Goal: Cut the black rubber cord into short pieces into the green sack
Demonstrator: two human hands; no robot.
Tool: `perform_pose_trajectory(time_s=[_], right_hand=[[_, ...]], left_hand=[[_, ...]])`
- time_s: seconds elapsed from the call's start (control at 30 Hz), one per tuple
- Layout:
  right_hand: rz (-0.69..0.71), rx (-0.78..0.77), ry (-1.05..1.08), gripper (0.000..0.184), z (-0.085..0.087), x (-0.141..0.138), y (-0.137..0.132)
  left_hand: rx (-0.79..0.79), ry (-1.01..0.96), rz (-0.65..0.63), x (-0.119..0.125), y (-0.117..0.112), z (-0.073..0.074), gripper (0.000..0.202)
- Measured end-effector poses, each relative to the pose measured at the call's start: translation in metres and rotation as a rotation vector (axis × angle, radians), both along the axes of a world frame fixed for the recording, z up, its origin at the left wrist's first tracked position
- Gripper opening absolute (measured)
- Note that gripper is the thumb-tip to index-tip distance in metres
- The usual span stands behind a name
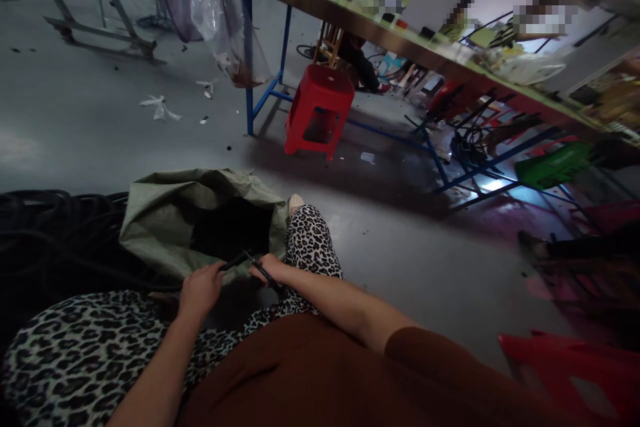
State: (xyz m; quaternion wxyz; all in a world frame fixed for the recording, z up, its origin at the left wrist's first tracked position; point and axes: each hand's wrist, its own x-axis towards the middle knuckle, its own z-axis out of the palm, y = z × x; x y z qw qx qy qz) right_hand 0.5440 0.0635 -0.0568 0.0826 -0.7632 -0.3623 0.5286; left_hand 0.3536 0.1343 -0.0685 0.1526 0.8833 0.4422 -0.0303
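Observation:
My left hand is closed around a length of black tubing, whose end sticks out past the fingers. In my right hand is a pair of scissors with dark handles; the short blades point at the tubing's end. Both hands are over the near rim of an open grey-green woven sack that stands between my knees. Dark contents fill part of the sack, too dim to make out. A heap of black tubing lies to the left of it.
A red plastic stool stands ahead beneath a long workbench with blue legs. Plastic bags hang from the bench's left end. Scraps litter the floor. Another red stool is at lower right. Other people sit across the bench.

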Motion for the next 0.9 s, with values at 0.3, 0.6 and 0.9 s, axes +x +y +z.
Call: perform_pose_trajectory(time_s=[0.3,0.6,0.9], right_hand=[[-0.135,0.026,0.136,0.03,0.002,0.001,-0.001],[-0.085,0.034,0.356,0.031,0.022,0.001,-0.006],[-0.067,0.0,0.327,0.036,0.012,0.0,-0.005]], left_hand=[[-0.019,-0.03,0.078,0.001,0.001,0.003,0.039],[0.009,-0.099,0.114,-0.001,0.003,-0.001,0.041],[0.002,-0.128,0.072,0.0,0.001,0.002,0.041]])
